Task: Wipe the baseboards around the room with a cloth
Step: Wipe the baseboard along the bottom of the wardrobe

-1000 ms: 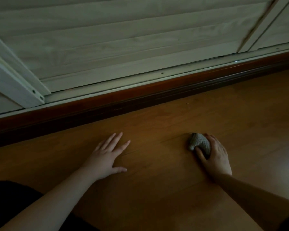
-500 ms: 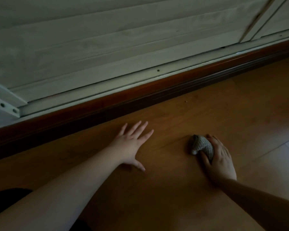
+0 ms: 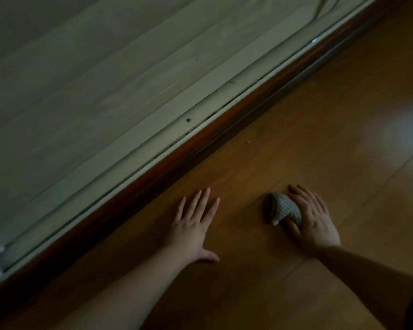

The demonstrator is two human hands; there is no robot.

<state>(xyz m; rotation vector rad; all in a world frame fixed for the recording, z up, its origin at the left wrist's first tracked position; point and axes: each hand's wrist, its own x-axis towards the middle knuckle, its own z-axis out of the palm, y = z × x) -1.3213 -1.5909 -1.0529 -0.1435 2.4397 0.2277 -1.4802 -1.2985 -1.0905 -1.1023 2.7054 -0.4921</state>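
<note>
Grey and knitted in texture, the cloth (image 3: 284,209) is bunched into a small wad on the wooden floor (image 3: 332,144), where the right hand (image 3: 312,222) grips it: the thumb curls round its near end and the fingers wrap its far side, so most of the wad bulges out to the left of the palm. Further left of that grip, apart from the cloth, the left hand (image 3: 193,225) lies flat on the boards with its fingers straight and spread, holding nothing and seemingly taking the person's weight. Ahead of both hands, beyond a strip of bare floor, the dark red-brown baseboard (image 3: 177,163) runs diagonally across the view beneath a pale frame rail (image 3: 177,129) and whitish wall panels (image 3: 105,67); the cloth does not touch it. A tiny light speck (image 3: 248,141) sits on the floor beyond the grip, near the foot of the board. By my reading, this is a pause between stretches of wiping, a shuffle along the wall with the cloth carried at floor level, though how much of the room is done cannot be judged from here. The next move would call for lifting or sliding the wad forward from where it is gripped until it presses against the face of the baseboard, then drawing it along the length while the flat hand braces.
</note>
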